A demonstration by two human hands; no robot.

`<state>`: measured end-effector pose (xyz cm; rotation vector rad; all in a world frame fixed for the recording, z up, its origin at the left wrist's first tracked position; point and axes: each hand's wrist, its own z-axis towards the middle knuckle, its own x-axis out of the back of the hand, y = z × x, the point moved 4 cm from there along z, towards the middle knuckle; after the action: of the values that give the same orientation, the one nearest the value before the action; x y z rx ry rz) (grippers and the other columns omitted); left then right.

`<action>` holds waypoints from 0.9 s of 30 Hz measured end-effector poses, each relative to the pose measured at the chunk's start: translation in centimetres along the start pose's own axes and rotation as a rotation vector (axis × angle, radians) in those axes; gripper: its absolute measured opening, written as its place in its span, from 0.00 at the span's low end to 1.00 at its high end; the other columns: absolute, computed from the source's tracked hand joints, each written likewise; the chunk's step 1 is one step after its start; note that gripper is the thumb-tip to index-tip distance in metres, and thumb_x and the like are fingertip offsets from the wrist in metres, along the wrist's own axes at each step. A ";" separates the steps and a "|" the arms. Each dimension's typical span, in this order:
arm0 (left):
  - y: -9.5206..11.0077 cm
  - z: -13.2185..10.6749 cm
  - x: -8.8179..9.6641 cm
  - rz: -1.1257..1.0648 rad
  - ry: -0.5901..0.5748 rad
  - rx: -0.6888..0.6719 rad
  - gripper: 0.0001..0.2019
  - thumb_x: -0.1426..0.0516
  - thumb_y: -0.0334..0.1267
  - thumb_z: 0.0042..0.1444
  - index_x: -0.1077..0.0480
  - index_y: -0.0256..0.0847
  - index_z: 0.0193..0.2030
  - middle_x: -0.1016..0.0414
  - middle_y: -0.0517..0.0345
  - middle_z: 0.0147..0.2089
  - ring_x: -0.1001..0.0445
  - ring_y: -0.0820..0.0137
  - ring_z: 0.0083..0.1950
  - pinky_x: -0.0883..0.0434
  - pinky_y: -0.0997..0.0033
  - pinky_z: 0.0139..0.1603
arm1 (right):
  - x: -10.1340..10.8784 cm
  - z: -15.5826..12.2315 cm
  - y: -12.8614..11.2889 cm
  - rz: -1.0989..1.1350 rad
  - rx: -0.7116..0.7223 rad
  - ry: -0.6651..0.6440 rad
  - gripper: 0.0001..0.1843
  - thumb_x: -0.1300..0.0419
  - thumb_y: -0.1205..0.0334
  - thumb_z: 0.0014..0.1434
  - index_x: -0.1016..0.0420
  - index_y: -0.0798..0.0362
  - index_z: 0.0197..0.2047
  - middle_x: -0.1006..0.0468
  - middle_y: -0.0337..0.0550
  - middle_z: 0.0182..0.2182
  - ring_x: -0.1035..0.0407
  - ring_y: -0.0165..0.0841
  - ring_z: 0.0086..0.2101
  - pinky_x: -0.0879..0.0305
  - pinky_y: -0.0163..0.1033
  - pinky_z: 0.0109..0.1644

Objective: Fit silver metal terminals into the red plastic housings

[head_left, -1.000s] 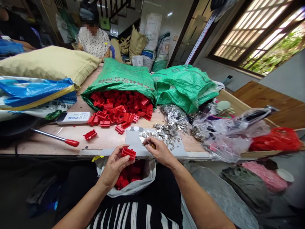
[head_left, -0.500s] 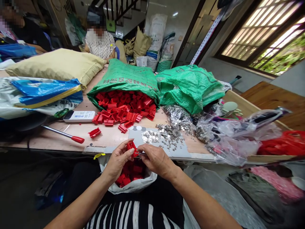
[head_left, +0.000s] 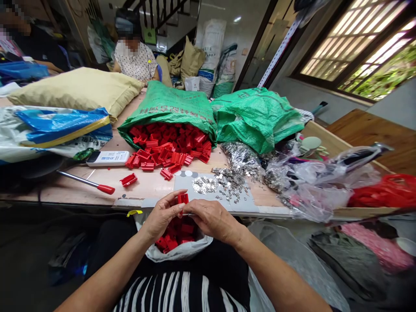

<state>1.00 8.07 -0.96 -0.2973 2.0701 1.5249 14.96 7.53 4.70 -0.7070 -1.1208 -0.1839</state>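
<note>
In my left hand (head_left: pixel 161 218), a small red plastic part (head_left: pixel 183 199) is pinched between thumb and fingers. My right hand (head_left: pixel 211 217) is closed against it, its fingers round a thin metal tool (head_left: pixel 189 214) that shows only in part and meets the red part low down. Directly below both hands, a white bag (head_left: pixel 185 255) on my lap holds several like red parts (head_left: pixel 171 242). Just beyond my hands, small shiny metal pieces (head_left: pixel 204 185) lie on a grey sheet (head_left: pixel 182 190) at the table edge.
A green sack (head_left: pixel 182 102) spills red parts over the table. To its right are another green sack (head_left: pixel 256 115) and clear plastic bags (head_left: pixel 315 186). A red-tipped lever (head_left: pixel 105 189) juts out at left. A co-worker (head_left: pixel 134 60) sits across the table.
The red part has turned more upright in my left hand. My right hand has shifted slightly left and lies closer against the part, with less of the metal tool showing.
</note>
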 end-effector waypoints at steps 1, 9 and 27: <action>0.0 0.0 0.0 -0.002 0.003 0.000 0.21 0.35 0.35 0.47 0.27 0.44 0.51 0.24 0.58 0.40 0.29 0.72 0.39 0.34 0.75 0.39 | 0.0 0.0 0.1 0.055 -0.009 0.018 0.15 0.47 0.74 0.60 0.34 0.50 0.49 0.24 0.42 0.40 0.30 0.32 0.40 0.34 0.35 0.44; 0.4 -0.4 0.0 -0.005 0.000 -0.032 0.21 0.35 0.34 0.47 0.27 0.45 0.50 0.23 0.59 0.40 0.28 0.71 0.39 0.32 0.72 0.43 | 0.1 -1.0 2.0 0.309 -0.209 0.195 0.10 0.41 0.69 0.59 0.33 0.51 0.44 0.27 0.40 0.38 0.35 0.28 0.30 0.37 0.32 0.35; 0.4 1.9 1.9 0.902 0.013 -0.427 0.15 0.41 0.30 0.48 0.31 0.44 0.44 0.27 0.60 0.38 0.30 0.68 0.39 0.35 0.69 0.46 | -3.1 -1.8 4.7 0.139 -0.413 0.137 0.12 0.44 0.68 0.60 0.29 0.52 0.48 0.26 0.42 0.35 0.32 0.32 0.36 0.36 0.37 0.43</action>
<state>-0.20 10.27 -2.08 0.5660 1.9541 2.4786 17.17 9.46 -0.40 -1.1190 -0.9065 -0.3461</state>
